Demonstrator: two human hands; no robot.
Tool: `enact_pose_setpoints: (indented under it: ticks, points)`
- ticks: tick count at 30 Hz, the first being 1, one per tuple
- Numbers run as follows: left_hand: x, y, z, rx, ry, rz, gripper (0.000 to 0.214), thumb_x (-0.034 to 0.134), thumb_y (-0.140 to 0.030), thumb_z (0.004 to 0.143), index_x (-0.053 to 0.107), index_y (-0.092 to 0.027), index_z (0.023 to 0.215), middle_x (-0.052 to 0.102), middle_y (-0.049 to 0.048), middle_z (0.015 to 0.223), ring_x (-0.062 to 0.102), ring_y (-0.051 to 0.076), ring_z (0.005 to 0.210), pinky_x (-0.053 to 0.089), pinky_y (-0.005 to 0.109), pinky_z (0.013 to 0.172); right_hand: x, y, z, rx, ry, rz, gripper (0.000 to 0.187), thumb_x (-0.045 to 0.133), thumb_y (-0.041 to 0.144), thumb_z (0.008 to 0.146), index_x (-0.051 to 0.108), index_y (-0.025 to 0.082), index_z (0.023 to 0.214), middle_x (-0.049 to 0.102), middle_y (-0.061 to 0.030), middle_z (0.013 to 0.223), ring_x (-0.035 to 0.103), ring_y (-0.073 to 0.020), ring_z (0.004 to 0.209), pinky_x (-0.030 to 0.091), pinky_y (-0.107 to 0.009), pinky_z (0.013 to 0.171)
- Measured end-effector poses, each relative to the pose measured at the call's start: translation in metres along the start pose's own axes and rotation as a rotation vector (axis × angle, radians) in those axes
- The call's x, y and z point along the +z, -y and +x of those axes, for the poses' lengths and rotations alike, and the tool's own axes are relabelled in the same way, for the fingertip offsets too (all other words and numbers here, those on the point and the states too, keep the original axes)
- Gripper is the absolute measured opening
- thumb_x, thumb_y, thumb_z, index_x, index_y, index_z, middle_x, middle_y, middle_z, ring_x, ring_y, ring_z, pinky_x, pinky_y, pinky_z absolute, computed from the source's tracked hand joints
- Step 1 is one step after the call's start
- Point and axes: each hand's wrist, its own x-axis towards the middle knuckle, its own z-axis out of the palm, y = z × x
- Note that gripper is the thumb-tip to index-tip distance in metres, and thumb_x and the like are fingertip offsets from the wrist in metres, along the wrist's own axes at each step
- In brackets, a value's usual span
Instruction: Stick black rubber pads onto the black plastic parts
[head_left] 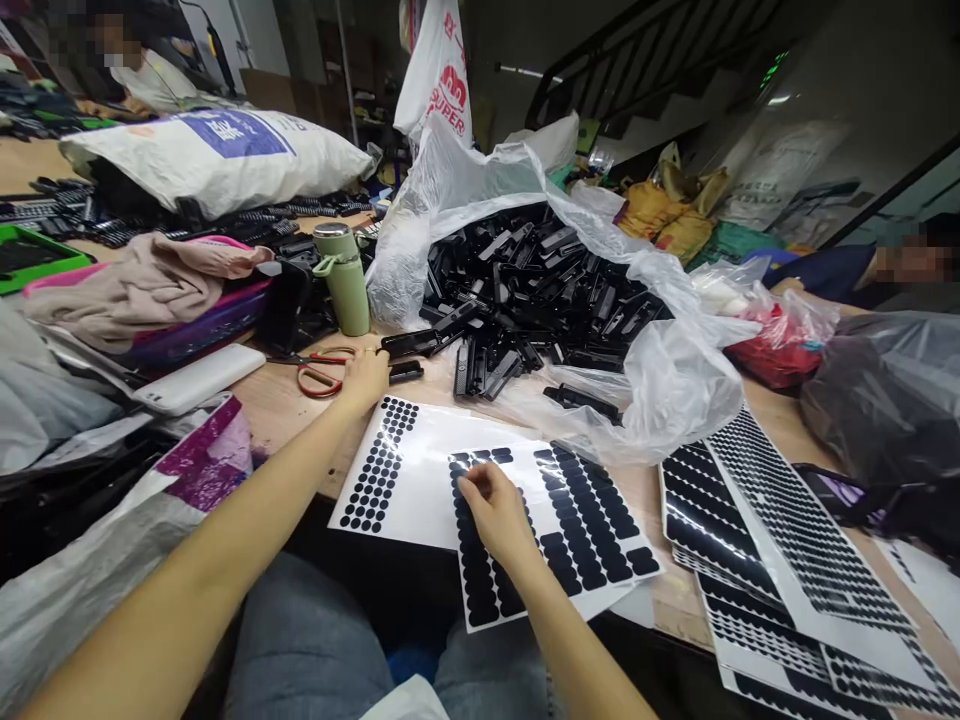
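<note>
My left hand is closed at the table's edge, its fingers against a black plastic piece that juts out to the right. Just left of it lie red-handled scissors. My right hand bends over a sheet of black stickers, thumb and forefinger pinched near its upper left; whatever is between those fingertips is too small to make out. Under that sheet is a white sheet with small round black stickers. Beyond both hands, a clear plastic bag lies open around a heap of black plastic parts.
More sticker sheets overlap at the right. A green flask stands behind the scissors, near a white power bank-like block. A stuffed white sack lies at the back left. Other people sit at the far left and right.
</note>
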Motion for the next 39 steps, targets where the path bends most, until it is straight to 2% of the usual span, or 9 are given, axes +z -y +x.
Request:
enact_pose_setpoints:
  ticks: [5,8,10,14,18,20,23,27,39]
  points:
    - [-0.015,0.029,-0.029,0.036,0.031,-0.043,0.02,0.056,-0.026,0.073,0.063,-0.015,0.089,0.062,0.0146,0.105,0.051,0.031,0.108,0.033,0.044,0.096,0.057,0.017,0.057,-0.171,0.262,-0.428,0.012,0.048,0.021,0.081,0.06,0.018,0.08,0.064,-0.0086,0.09,0.057,-0.0199,0.082,0.041,-0.031,0.072]
    - [-0.02,0.038,-0.034,0.003,0.0,-0.129,0.017,0.059,-0.027,0.069,0.063,-0.015,0.081,0.063,0.0151,0.106,0.051,0.031,0.108,0.035,0.044,0.096,0.083,0.017,0.073,-0.187,0.321,-0.52,0.009,0.051,0.016,0.079,0.06,0.015,0.075,0.064,-0.013,0.089,0.058,-0.0236,0.084,0.04,-0.033,0.072]
    - [-0.023,0.038,-0.037,-0.04,-0.046,-0.208,0.019,0.057,-0.03,0.071,0.062,-0.014,0.08,0.062,0.0159,0.11,0.05,0.032,0.111,0.035,0.044,0.096,0.088,0.017,0.075,-0.188,0.332,-0.537,0.008,0.052,0.014,0.077,0.059,0.014,0.073,0.064,-0.0138,0.087,0.058,-0.0245,0.082,0.04,-0.034,0.071]
    - [-0.036,0.022,-0.059,-0.155,-0.043,-0.464,0.032,0.045,-0.039,0.081,0.058,-0.011,0.09,0.067,0.0137,0.09,0.064,0.027,0.087,0.051,0.04,0.075,0.074,0.026,0.064,-0.197,0.359,-0.527,0.009,0.051,0.015,0.079,0.057,0.016,0.072,0.063,-0.0095,0.083,0.058,-0.0198,0.077,0.04,-0.03,0.069]
    - [-0.052,-0.015,-0.096,-0.442,0.307,-1.041,0.025,0.053,-0.033,0.076,0.059,-0.01,0.082,0.067,0.0119,0.071,0.068,0.025,0.065,0.052,0.027,0.047,0.042,0.053,0.044,-0.233,0.214,-0.258,0.013,0.044,0.028,0.086,0.053,0.019,0.08,0.059,-0.0037,0.088,0.055,-0.0149,0.079,0.041,-0.027,0.071]
    - [-0.055,-0.035,-0.11,-0.54,0.46,-1.156,0.021,0.056,-0.03,0.074,0.06,-0.01,0.079,0.066,0.0113,0.066,0.067,0.024,0.057,0.047,0.023,0.038,0.03,0.064,0.034,-0.258,0.149,-0.113,0.014,0.044,0.03,0.086,0.051,0.021,0.078,0.056,-0.0022,0.09,0.053,-0.0142,0.082,0.042,-0.027,0.074]
    - [-0.053,-0.059,-0.122,-0.56,0.556,-1.191,0.02,0.057,-0.03,0.074,0.059,-0.011,0.077,0.066,0.0087,0.064,0.065,0.022,0.051,0.042,0.021,0.032,0.022,0.072,0.02,-0.238,0.114,-0.058,0.011,0.047,0.025,0.083,0.05,0.02,0.073,0.053,-0.0039,0.098,0.052,-0.0146,0.088,0.041,-0.029,0.08]
    - [-0.049,-0.078,-0.129,-0.557,0.576,-1.19,0.022,0.06,-0.033,0.072,0.056,-0.012,0.071,0.064,0.0061,0.061,0.064,0.021,0.048,0.039,0.019,0.03,0.022,0.068,0.008,-0.182,0.055,-0.077,0.011,0.047,0.021,0.082,0.051,0.02,0.072,0.051,-0.0068,0.102,0.051,-0.0172,0.095,0.04,-0.033,0.087]
    - [-0.04,-0.099,-0.132,-0.533,0.603,-1.148,0.024,0.06,-0.036,0.07,0.053,-0.014,0.067,0.062,0.0041,0.054,0.063,0.02,0.045,0.039,0.018,0.03,0.012,0.056,-0.009,-0.176,-0.017,-0.081,0.011,0.045,0.022,0.084,0.052,0.02,0.075,0.049,-0.0093,0.106,0.05,-0.0193,0.099,0.041,-0.035,0.089]
